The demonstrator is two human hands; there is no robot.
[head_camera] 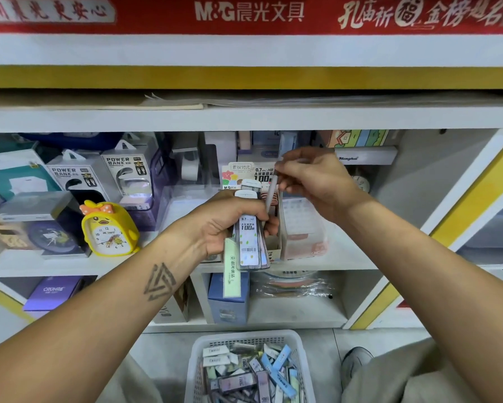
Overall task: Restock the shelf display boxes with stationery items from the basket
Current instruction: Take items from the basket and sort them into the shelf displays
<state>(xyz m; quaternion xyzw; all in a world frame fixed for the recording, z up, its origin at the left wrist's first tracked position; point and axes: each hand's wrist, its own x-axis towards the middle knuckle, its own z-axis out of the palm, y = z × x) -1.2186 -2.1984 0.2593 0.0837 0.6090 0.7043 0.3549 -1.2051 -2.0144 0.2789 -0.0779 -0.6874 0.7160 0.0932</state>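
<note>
Restocking is under way but far from finished, judging by the white basket point(246, 338) on the floor below, which holds a jumble of small lead cases and similar stationery. The left hand point(224, 225) grips a fanned bundle of flat pencil-lead cases point(249, 242), its fingers curled round the upper half, with a pale green case poking out at the bottom. The right hand point(311, 181) pinches a single slim case point(271, 193) between thumb and fingertips, holding it upright just above the open display box point(274, 242) on the shelf point(346, 257), right behind the bundle. How full that box already is cannot be told, since the hands hide it. What seems left: seating this case, feeding in the bundle, then working through the basket.
</note>
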